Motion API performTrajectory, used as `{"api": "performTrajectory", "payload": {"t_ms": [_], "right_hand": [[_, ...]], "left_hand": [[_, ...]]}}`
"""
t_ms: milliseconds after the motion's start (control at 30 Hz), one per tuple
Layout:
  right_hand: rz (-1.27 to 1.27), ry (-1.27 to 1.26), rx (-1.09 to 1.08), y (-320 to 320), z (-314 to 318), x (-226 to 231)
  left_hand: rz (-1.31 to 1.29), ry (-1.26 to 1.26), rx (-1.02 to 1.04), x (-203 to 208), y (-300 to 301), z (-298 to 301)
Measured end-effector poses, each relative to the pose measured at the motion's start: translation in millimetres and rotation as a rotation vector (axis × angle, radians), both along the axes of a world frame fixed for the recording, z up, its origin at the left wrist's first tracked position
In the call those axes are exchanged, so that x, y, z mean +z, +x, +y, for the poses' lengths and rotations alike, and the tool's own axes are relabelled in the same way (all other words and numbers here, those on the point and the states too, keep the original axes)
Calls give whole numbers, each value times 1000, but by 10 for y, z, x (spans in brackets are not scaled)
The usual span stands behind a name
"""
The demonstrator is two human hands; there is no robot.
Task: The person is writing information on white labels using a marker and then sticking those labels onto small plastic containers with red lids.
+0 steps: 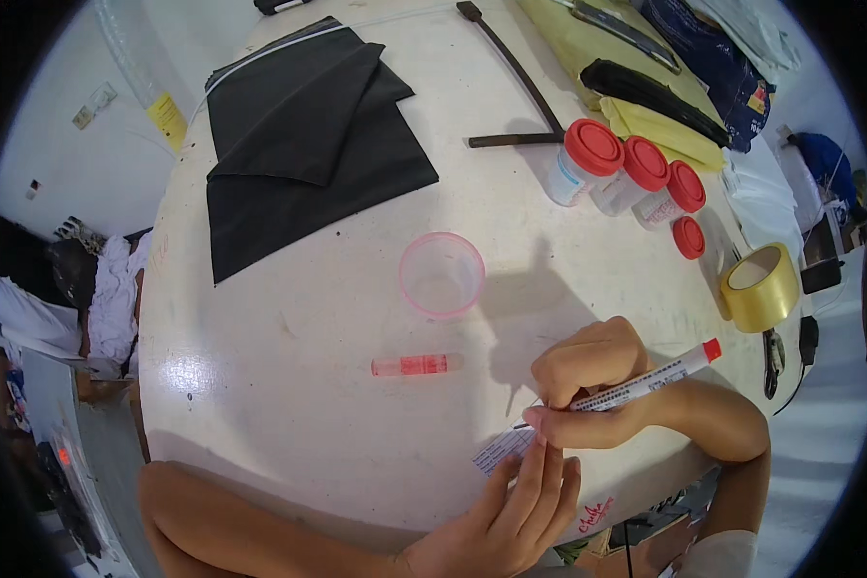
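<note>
A person's right hand [597, 368] has its fingers clamped on a white marker [641, 383] with a red end, its writing end pointed down at a small printed label [499, 451] just below the fingertips; whether the tip touches is hard to tell. The left hand [496, 525] meets the label from the near side, its fingers stretched out and slightly apart, tips at the label's edge. Just left of the fingers, a clear tube [409, 365] with a pinkish-red band lies on the table [289, 405]; beyond it, farther from both hands, stands a translucent pink-rimmed cup [441, 275]. Past the right hand's knuckles are three jars [612, 188] with red lids and a separate red cap [689, 237], while a roll of tape [783, 289] sits to the right. Farthest out, folded black sheets [318, 144] spread to the fingers' upper left, and a thin dark bar [515, 67] lies straight beyond.
</note>
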State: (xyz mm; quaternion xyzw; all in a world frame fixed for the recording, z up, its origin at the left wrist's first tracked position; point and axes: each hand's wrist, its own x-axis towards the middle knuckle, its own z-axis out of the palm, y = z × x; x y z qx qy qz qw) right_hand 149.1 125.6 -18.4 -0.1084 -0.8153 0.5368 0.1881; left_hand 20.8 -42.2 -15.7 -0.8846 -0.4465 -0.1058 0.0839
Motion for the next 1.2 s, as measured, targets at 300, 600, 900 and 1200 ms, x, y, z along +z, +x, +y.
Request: {"api": "performTrajectory", "payload": {"t_ms": [300,600,900,1200], "right_hand": [[80,53,-9,-1,-27,-80],[99,33,-27,-24,-41,-76],[100,67,-40,23,-47,-57],[146,74,-25,-27,-55,-136]], "left_hand": [[17,-39,-24,-5,-11,15],[57,-11,-14,13,-7,34],[54,-8,-42,44,1,58],[101,-27,-6,62,-4,23]]}}
